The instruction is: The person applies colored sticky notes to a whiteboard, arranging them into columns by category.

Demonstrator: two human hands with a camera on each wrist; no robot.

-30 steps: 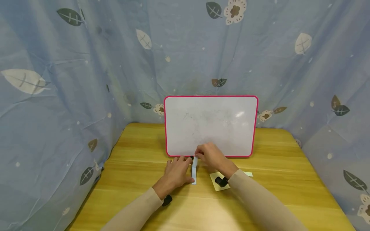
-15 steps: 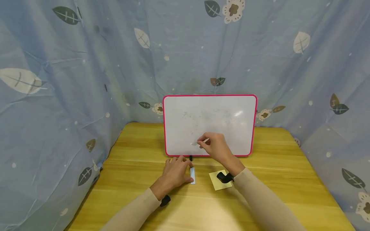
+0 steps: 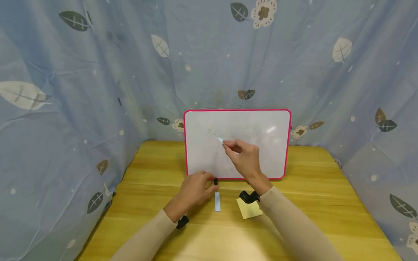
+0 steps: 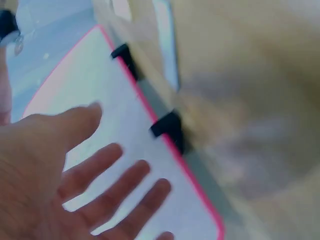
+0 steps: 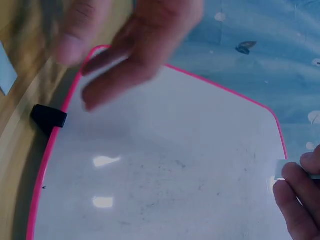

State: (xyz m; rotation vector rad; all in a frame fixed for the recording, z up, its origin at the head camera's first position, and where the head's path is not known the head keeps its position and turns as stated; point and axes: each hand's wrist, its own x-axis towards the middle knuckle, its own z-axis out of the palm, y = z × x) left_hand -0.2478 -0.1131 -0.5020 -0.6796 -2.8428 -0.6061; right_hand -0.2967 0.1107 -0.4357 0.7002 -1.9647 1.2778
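Between the thumb and fingertips of my right hand (image 3: 245, 157), a small light-blue sticky note strip (image 3: 220, 140) is pinched. It is held in front of the whiteboard (image 3: 209, 156); whether it touches the surface, I cannot tell. My left hand (image 3: 194, 188) is near the board's lower edge with relaxed, spread fingers (image 4: 107, 160) and nothing in them. Just right of it on the table lies a narrow light-blue sticky note pad (image 3: 217, 201). In the right wrist view, the pinched strip (image 5: 281, 167) shows at the right edge, and the left hand (image 5: 135, 55) appears at the top.
The pink-framed board stands upright on black feet (image 4: 170, 130) at its lower edge. A square yellow sticky note pad (image 3: 249, 211) lies on the wooden table (image 3: 209, 239) below the right wrist. A patterned blue curtain (image 3: 209, 54) hangs behind and at both sides.
The right hand has pulled the strip off the blue pad and raised it up in front of the board. The left hand has let go of the pad and shifted slightly away.
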